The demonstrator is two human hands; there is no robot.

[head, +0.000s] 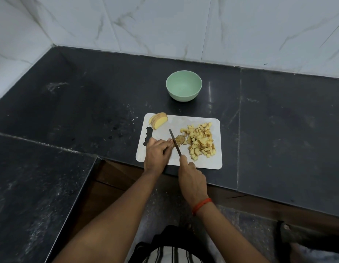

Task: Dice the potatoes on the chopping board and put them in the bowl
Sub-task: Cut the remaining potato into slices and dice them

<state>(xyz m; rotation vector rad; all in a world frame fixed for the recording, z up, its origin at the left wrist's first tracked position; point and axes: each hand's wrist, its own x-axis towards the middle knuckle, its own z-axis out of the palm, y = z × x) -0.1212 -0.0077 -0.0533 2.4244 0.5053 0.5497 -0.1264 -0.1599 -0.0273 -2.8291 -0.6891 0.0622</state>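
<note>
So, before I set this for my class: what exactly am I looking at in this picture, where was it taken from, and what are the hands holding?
There is no machine here: a person works with bare hands, and the one picture comes from a camera worn on their head, looking down. On a dark counter lies a white chopping board. The right hand grips a knife, its blade down on a potato piece that the left hand holds steady. To the right of the blade lies a pile of diced potato. At the board's far left corner sits a sliced potato half, not yet diced. Beyond the board stands a green bowl, with nothing in it.
</note>
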